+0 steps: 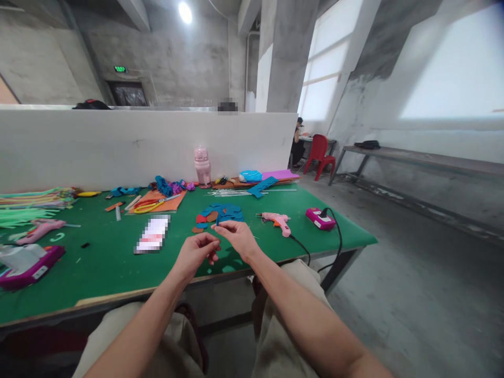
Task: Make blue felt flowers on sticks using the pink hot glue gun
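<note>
My right hand (238,237) is closed in a pinch, with a small blue piece (218,221) showing at its fingertips. Just to its left, my left hand (199,252) has its fingers curled in and the thumb against them; whatever it may hold is hidden. Beyond both hands lies a loose pile of flat blue cut pieces (228,211), with a red piece (201,218) and a brown piece (212,216) among them. A pink glue gun (277,220) rests on the green table (106,268) to the right of my right hand, its cord trailing off the front edge.
A purple power strip (320,219) sits near the right edge. Leftward lie a blurred-out phone (153,234), yellow-handled scissors (147,207), another pink glue gun (41,231) and pipe cleaners (35,202). At the back, a pink bottle (202,167) stands before a white partition (157,142).
</note>
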A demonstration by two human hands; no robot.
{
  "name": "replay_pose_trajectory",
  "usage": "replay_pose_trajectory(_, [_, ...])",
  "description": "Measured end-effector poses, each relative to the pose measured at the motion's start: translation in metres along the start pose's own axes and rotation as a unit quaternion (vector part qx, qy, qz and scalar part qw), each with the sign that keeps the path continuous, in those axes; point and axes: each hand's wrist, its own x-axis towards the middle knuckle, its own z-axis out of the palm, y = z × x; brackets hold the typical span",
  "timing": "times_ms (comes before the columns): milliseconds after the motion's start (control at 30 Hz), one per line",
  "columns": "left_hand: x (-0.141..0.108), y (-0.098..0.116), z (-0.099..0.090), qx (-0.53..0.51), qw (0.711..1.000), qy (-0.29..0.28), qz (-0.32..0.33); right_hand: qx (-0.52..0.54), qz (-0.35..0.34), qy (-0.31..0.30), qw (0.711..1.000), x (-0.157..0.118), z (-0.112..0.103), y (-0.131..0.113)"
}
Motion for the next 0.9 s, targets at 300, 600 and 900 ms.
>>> replay_pose_trajectory(300, [0.001,-0.005,0.000,0.008,1.000,-0.003,-0.005,0.027,0.023,0.025,0.999,0.001,0.001,-0.002])
replay_pose_trajectory(600, [0.009,0.017,-0.033,0.045,0.992,0.084,0.087,0.068,0.025,0.028,0.997,0.007,-0.007,-0.001])
replay_pose_trajectory(900, [0.077,0.025,-0.081,0.209,0.966,0.131,0.083,0.123,0.074,0.147,0.979,0.017,-0.029,0.013])
